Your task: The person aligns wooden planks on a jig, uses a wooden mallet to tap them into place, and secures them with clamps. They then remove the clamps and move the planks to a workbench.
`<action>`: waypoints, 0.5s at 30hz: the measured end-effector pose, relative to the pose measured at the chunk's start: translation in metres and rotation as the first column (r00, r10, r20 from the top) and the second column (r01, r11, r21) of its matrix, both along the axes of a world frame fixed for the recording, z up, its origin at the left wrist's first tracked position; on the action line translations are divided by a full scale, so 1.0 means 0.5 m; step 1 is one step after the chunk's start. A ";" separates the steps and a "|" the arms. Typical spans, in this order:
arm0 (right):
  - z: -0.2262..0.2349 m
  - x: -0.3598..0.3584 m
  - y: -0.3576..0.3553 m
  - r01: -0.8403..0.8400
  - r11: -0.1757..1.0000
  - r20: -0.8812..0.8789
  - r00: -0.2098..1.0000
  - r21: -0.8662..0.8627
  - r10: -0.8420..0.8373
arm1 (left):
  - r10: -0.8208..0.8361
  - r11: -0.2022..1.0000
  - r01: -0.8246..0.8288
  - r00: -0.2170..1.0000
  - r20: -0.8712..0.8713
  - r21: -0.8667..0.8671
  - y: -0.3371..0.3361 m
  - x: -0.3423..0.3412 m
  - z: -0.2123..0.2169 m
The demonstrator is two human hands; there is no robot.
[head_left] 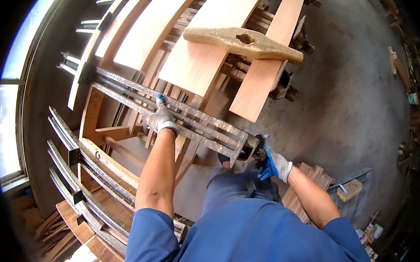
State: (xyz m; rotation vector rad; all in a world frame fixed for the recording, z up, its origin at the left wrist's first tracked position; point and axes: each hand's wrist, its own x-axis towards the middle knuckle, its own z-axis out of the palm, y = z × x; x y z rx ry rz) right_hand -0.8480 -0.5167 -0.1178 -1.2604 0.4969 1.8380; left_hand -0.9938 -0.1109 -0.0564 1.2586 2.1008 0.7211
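Across the right side spreads the floor (pixel 364 75), and far from you lie pale boards (pixel 192 60) in a slanting row. Your clamp (pixel 197 114), a long metal frame, runs from the far left, beside the boards, to just in front of your body. More rails (pixel 97 208) are lined up at near left. A wooden bar (pixel 219 37) with a hole lies across two boards. Your gloved left hand (pixel 162 119) has its fingers clamped on the clamp's rails; your gloved right hand (pixel 274 165) is at its near end, fingers bent and together, though you cannot tell whether they grip it. A yellow block (pixel 350 189) sits at near right.
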 end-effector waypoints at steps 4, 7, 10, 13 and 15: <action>0.005 -0.019 -0.001 0.160 0.974 -0.060 0.987 0.158 -0.152 | 0.024 0.993 -0.025 1.000 -0.013 -0.113 -0.005 0.005 0.021; 0.059 -0.026 0.028 -0.430 0.902 0.785 0.547 -0.035 0.291 | 0.031 0.994 -0.041 0.995 -0.096 -0.105 0.008 -0.012 -0.006; 0.104 -0.032 0.028 -0.573 0.753 0.903 -0.424 -0.324 0.065 | 0.025 0.999 -0.028 0.998 -0.054 -0.043 0.004 -0.009 -0.008; 0.101 -0.032 0.026 -0.536 0.809 0.970 -0.148 -0.241 0.192 | 0.036 0.999 -0.038 0.998 -0.052 -0.036 0.008 -0.014 -0.015; 0.064 -0.023 0.017 -0.486 0.858 0.908 0.266 -0.165 0.325 | 0.035 0.997 -0.039 0.997 -0.070 -0.059 0.004 -0.010 -0.009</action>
